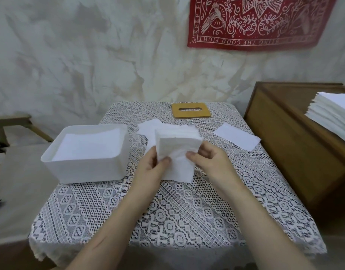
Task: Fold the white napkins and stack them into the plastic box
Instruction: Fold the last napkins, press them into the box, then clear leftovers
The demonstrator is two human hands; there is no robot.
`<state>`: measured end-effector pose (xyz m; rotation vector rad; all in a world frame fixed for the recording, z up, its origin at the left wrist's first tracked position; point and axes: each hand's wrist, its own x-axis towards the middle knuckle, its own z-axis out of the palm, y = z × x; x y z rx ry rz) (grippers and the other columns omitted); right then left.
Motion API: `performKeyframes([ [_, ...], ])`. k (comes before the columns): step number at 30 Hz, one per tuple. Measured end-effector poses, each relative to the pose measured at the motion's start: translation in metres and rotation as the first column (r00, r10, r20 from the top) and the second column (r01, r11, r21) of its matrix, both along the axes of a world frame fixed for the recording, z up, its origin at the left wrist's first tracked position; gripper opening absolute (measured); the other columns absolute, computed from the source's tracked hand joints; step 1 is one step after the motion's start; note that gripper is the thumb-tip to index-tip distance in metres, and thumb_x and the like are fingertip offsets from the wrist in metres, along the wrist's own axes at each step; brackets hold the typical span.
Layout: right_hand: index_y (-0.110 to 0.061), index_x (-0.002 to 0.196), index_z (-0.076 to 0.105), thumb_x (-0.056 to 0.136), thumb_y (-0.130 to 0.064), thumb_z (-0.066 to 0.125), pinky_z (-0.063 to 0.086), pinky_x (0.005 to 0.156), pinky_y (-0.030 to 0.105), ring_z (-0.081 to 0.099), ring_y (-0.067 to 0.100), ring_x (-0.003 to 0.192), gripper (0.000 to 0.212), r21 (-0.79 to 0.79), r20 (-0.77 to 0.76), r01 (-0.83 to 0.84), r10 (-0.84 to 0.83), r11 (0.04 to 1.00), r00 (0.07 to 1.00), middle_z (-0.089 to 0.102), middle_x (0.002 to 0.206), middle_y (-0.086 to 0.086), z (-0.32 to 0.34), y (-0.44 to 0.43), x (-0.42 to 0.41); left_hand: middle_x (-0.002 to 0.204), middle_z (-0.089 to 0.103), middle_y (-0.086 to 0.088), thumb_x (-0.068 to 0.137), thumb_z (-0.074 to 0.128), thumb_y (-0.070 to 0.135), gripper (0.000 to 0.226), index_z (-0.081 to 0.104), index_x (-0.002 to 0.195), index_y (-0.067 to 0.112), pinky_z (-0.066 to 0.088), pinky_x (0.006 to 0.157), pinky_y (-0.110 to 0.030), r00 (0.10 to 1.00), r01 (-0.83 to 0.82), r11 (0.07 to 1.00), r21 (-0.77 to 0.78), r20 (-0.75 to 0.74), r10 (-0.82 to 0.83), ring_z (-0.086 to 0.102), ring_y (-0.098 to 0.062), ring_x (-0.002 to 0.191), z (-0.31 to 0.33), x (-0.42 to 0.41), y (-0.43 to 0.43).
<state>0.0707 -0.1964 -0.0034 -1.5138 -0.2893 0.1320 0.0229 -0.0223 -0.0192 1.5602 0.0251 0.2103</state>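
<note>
Above the middle of the lace-covered table I hold a thick stack of folded white napkins (177, 151), tilted up on edge. My left hand (151, 167) grips its left side, thumb on the front. At its right side, my right hand (207, 159) pinches the stack. The white plastic box (84, 168) stands to the left of my hands, with white napkins (89, 145) lying flat inside it. One folded napkin (237, 138) lies on the table to the right. Another napkin (148, 126) lies flat behind the held stack, partly hidden.
A tan wooden lid with a slot (191, 110) lies at the table's far edge. A wooden cabinet (296, 137) stands to the right, with a tall pile of white napkins (333, 112) on top. A red printed cloth (259, 22) hangs on the wall.
</note>
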Motion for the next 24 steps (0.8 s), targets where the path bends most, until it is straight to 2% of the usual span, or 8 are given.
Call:
performKeyframes([
  [4,-0.014,0.108,0.070,0.095,-0.010,0.068,0.062,0.076,0.040,0.076,0.022,0.094,0.014,-0.030,-0.057,0.104,-0.105,0.994,0.993,0.079,0.102,0.001,-0.003,0.004,0.002,0.111,0.077,0.005,0.102,0.062,0.018,0.023,0.066,0.123,0.026,0.063,0.075,-0.035,0.996,0.034,0.999,0.025,-0.083,-0.032,0.075,-0.018,0.100,-0.002,0.001,-0.002],
  [8,-0.013,0.098,0.070,0.096,-0.013,0.069,0.056,0.055,0.030,0.074,0.022,0.072,0.002,-0.097,-0.104,0.156,-0.166,0.983,0.981,0.079,0.091,0.006,0.000,0.000,0.011,0.102,0.079,0.008,0.103,0.061,0.020,0.015,0.069,0.113,0.027,0.061,0.068,-0.027,0.994,-0.021,1.000,-0.001,-0.106,0.020,0.075,-0.015,0.091,-0.001,0.008,-0.005],
  [10,-0.016,0.095,0.072,0.096,-0.017,0.069,0.060,0.063,0.038,0.072,0.021,0.069,0.003,-0.170,-0.089,0.224,-0.241,0.960,0.966,0.078,0.090,0.007,0.001,-0.011,0.023,0.102,0.079,0.008,0.102,0.062,0.020,0.013,0.068,0.111,0.028,0.059,0.071,-0.030,0.987,-0.046,0.999,-0.022,-0.153,0.042,0.075,-0.016,0.092,-0.003,0.016,-0.003],
  [12,-0.024,0.096,0.073,0.097,-0.024,0.069,0.061,0.074,0.041,0.071,0.017,0.079,0.005,-0.378,0.069,0.350,-0.351,0.857,0.934,0.076,0.090,-0.002,-0.001,-0.032,0.042,0.105,0.080,0.008,0.103,0.061,0.019,0.016,0.067,0.115,0.027,0.057,0.077,-0.033,0.980,-0.049,0.996,-0.076,-0.196,0.034,0.075,-0.018,0.096,-0.005,0.024,0.000],
  [14,-0.026,0.106,0.073,0.099,-0.027,0.065,0.056,0.079,0.038,0.067,0.017,0.091,0.011,-0.620,0.297,0.471,-0.369,0.627,0.881,0.073,0.098,-0.009,-0.003,-0.055,0.059,0.112,0.079,0.005,0.102,0.061,0.017,0.023,0.065,0.124,0.025,0.057,0.082,-0.038,0.974,-0.055,0.991,-0.122,-0.225,0.026,0.075,-0.021,0.102,-0.006,0.030,0.003],
  [17,-0.022,0.124,0.069,0.101,-0.025,0.062,0.054,0.083,0.041,0.060,0.026,0.111,0.025,-0.750,0.468,0.559,-0.315,0.353,0.826,0.072,0.114,-0.001,-0.009,-0.085,0.082,0.114,0.078,0.001,0.101,0.063,0.016,0.030,0.063,0.130,0.024,0.059,0.088,-0.048,0.971,-0.063,0.989,-0.134,-0.237,0.030,0.074,-0.028,0.104,-0.008,0.036,0.009],
  [20,-0.019,0.128,0.067,0.100,-0.027,0.063,0.049,0.086,0.040,0.054,0.030,0.117,0.030,-0.812,0.456,0.535,-0.317,0.233,0.832,0.068,0.122,0.005,-0.017,-0.103,0.096,0.112,0.079,0.002,0.101,0.063,0.017,0.028,0.064,0.127,0.025,0.057,0.085,-0.044,0.971,-0.049,0.989,-0.142,-0.237,0.014,0.075,-0.025,0.102,-0.009,0.037,0.014],
  [24,-0.016,0.113,0.070,0.099,-0.030,0.063,0.050,0.081,0.040,0.056,0.034,0.108,0.022,-0.843,0.430,0.500,-0.311,0.196,0.847,0.067,0.117,0.008,-0.028,-0.110,0.104,0.114,0.079,0.001,0.101,0.063,0.016,0.027,0.064,0.126,0.023,0.056,0.084,-0.043,0.968,-0.049,0.988,-0.149,-0.251,0.010,0.074,-0.027,0.105,-0.008,0.034,0.016],
])
